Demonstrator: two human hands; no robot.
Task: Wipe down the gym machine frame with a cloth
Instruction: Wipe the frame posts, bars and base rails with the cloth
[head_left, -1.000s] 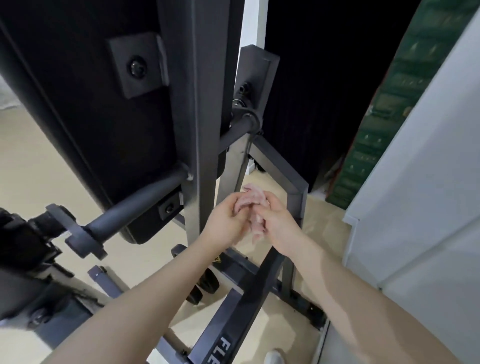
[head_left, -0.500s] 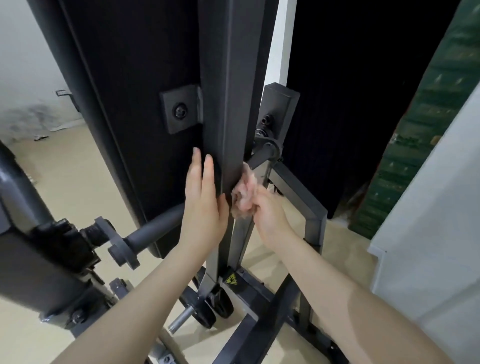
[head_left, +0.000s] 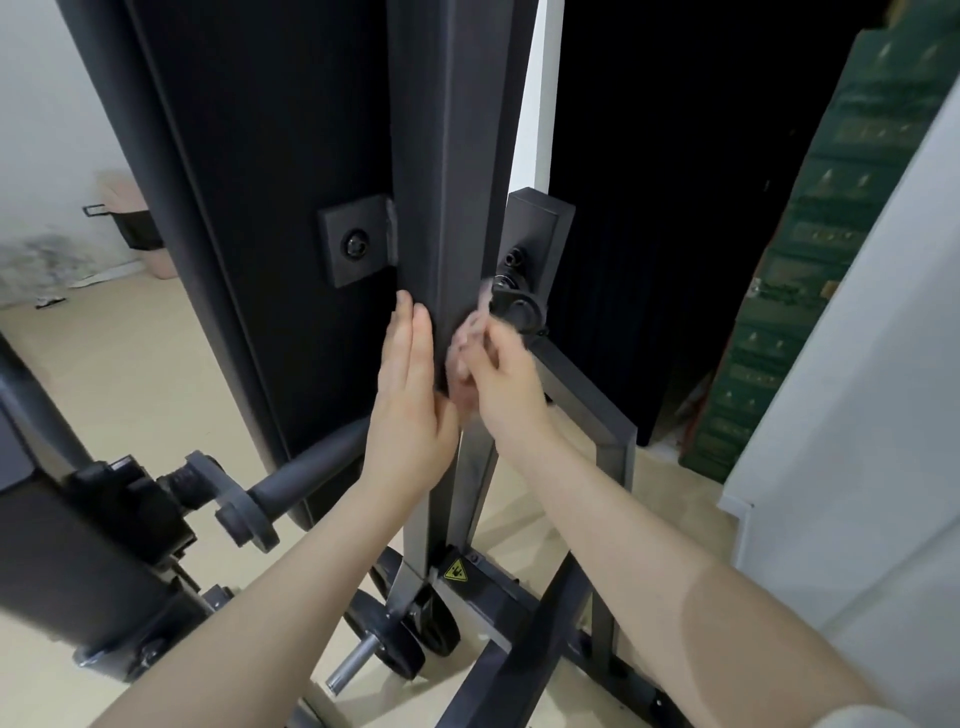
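Head view: left hand (head_left: 410, 410) rests flat, fingers straight, against the dark upright post (head_left: 447, 208) of the machine frame; right hand (head_left: 506, 387) bunches a pink cloth (head_left: 465, 358) against the post's right face.

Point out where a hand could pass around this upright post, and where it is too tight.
Open floor lies left of the dark panel. Another gap sits between the upright post and angled brace. It is crowded at the post: left hand flat against it, right hand gripping the cloth, pivot knob beside them.
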